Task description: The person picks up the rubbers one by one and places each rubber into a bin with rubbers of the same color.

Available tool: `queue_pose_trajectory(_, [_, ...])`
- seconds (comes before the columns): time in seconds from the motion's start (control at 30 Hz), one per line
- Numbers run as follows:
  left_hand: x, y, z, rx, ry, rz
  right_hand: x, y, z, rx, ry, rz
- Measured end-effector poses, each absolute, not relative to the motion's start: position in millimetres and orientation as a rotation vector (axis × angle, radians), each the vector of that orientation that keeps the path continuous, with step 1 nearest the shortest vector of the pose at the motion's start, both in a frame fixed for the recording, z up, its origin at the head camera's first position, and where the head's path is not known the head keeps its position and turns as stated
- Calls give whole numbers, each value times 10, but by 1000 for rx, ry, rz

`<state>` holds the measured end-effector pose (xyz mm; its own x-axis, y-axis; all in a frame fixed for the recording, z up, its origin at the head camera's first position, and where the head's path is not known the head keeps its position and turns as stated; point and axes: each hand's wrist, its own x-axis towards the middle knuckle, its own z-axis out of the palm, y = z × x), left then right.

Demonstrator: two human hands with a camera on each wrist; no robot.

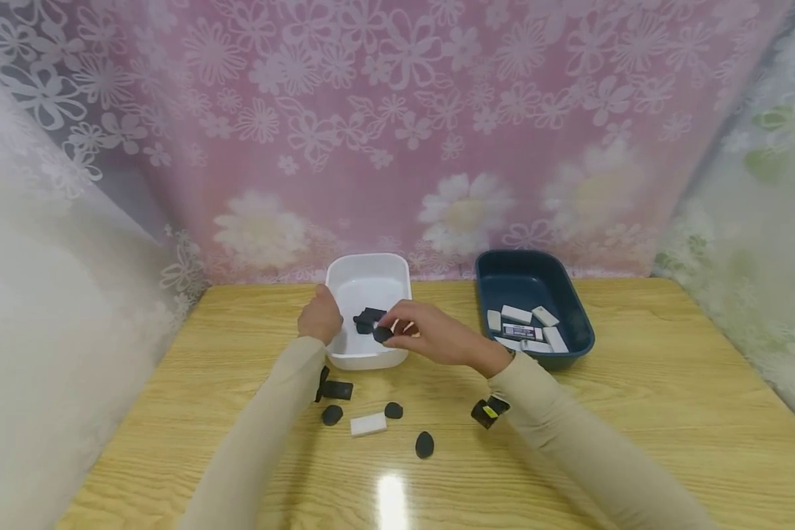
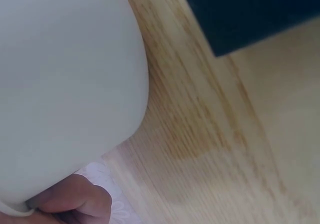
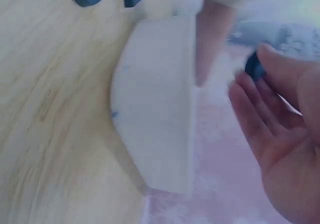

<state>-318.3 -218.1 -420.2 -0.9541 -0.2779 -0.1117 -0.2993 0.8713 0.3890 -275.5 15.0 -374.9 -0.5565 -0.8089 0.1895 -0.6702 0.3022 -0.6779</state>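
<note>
A white plastic basin (image 1: 369, 361) stands at the back of the table. My left hand (image 1: 320, 316) holds its left rim; in the left wrist view the thumb (image 2: 65, 196) and curled fingers pinch the edge. Over the basin's front right part, my right hand (image 1: 430, 333) pinches a flat, rounded black piece (image 1: 382, 336) between thumb and fingertips. The right wrist view shows this black piece (image 3: 254, 66) above the rim level. Several black pieces (image 1: 373, 314) lie inside the basin, partly hidden behind the right fingers.
At the back right a dark blue basin (image 1: 583, 327) contains several white blocks and a labelled one. In front of the white basin lie a black block (image 1: 338, 390), rounded black pieces (image 1: 332, 415) (image 1: 394, 410), a black oval (image 1: 425, 444) and a white block (image 1: 368, 424). Behind hangs a floral curtain (image 1: 371, 147).
</note>
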Motion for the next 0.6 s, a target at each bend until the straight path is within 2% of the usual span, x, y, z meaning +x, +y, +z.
queue_pose_trajectory(0.3, [-3239, -2183, -4273, -480, 3010, 618, -3118, -288, -4000, -1350, 2638, -819])
queue_pose_trajectory(0.6, [-3232, -2201, -4265, -497, 3011, 622, -3265, -442, -4102, -1280, 2663, -584])
